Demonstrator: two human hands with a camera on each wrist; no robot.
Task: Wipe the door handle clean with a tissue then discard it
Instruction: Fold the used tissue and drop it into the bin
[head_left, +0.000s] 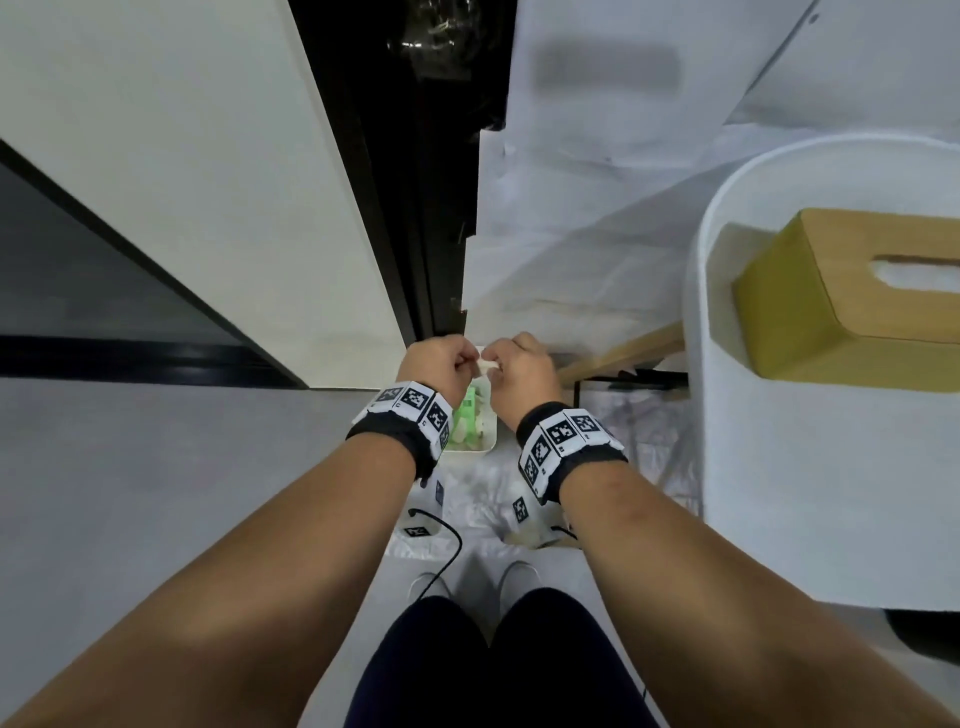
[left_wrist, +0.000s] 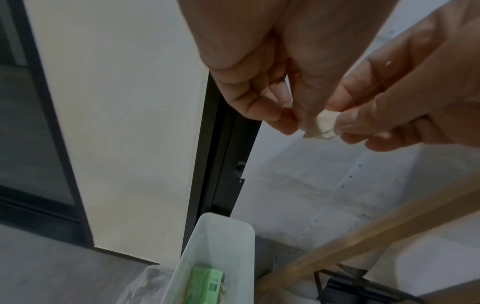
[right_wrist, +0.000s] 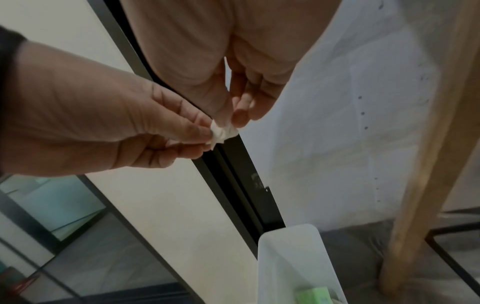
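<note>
A small crumpled white tissue (head_left: 487, 368) is held between both hands in front of me. My left hand (head_left: 464, 362) pinches its left side and my right hand (head_left: 502, 365) pinches its right side, fingers curled. In the left wrist view the tissue (left_wrist: 323, 125) hangs above the open white bin (left_wrist: 221, 223). The right wrist view shows the same tissue (right_wrist: 223, 133) over the bin (right_wrist: 288, 233). The bin (head_left: 485, 446) stands on the floor just below the hands. The door handle is out of sight in every view.
A white door panel (head_left: 218, 171) and its dark frame (head_left: 415, 234) rise ahead on the left. A white round table (head_left: 779, 467) with a wooden tissue box (head_left: 852, 301) stands at the right, on wooden legs (right_wrist: 428, 144). A green packet (left_wrist: 207, 286) lies in the bin.
</note>
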